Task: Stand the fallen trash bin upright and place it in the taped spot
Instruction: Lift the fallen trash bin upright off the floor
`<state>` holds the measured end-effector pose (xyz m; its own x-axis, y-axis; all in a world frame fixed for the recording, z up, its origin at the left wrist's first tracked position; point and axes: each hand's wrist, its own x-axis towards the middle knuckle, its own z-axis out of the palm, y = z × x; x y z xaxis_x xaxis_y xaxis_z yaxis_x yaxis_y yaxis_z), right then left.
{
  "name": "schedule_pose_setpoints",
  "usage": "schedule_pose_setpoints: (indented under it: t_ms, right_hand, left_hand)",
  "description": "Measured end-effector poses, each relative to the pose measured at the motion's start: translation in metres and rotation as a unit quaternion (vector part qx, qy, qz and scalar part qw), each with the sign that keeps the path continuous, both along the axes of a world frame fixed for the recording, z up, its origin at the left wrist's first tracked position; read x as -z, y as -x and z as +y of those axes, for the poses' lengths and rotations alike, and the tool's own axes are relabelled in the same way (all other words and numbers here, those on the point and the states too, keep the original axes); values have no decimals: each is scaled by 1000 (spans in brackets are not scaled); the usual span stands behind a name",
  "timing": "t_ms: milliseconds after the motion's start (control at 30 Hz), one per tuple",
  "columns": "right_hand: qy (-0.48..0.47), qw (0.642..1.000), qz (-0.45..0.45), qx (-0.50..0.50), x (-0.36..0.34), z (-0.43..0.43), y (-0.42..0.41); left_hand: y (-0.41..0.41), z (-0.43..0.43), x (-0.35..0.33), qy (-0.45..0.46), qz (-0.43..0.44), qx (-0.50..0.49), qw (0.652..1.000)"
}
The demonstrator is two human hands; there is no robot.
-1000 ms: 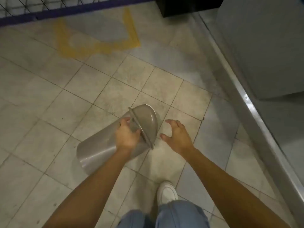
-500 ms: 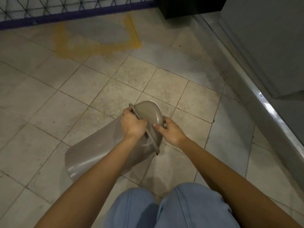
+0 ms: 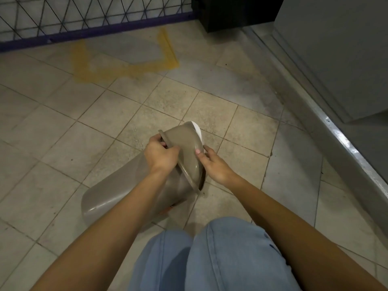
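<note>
A grey-brown plastic trash bin lies tilted on the tiled floor, its domed lid end raised toward the upper right and its base low at the left. My left hand grips the lid's rim on the left side. My right hand holds the lid's right edge, thumb on the dome. The taped spot, a worn yellow outline, lies on the floor further ahead, near the fence.
A black wire fence with a purple base rail runs along the far side. A dark box stands at the top. A grey cabinet and a metal floor rail run along the right. My knees in blue jeans are below.
My right hand has come onto the lid and both hands now hold the bin's top end. The lid end has lifted a little, and I have crouched closer.
</note>
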<state>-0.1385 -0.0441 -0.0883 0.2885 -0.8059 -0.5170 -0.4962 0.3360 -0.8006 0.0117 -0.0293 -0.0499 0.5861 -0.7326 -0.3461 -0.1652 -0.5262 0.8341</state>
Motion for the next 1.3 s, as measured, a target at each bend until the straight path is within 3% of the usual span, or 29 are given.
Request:
schedule_pose_setpoints:
  t_ms: [133,333,600,1300]
  right_hand:
    - [13,1000,4,27,3,-2,4]
    - [-87,990,109,-2,12,1,13]
    - [-184,983,21,18,8,15,1]
    - [-132,990,25,36,-67,-3,8]
  left_hand:
    - [-15,4,-14,15,35,-23,999]
    - [-32,10,-32,45,85,-59,994]
    - [-45,18,-44,78,142,-74,984]
    - [-73,30,-69,117,153,-82,978]
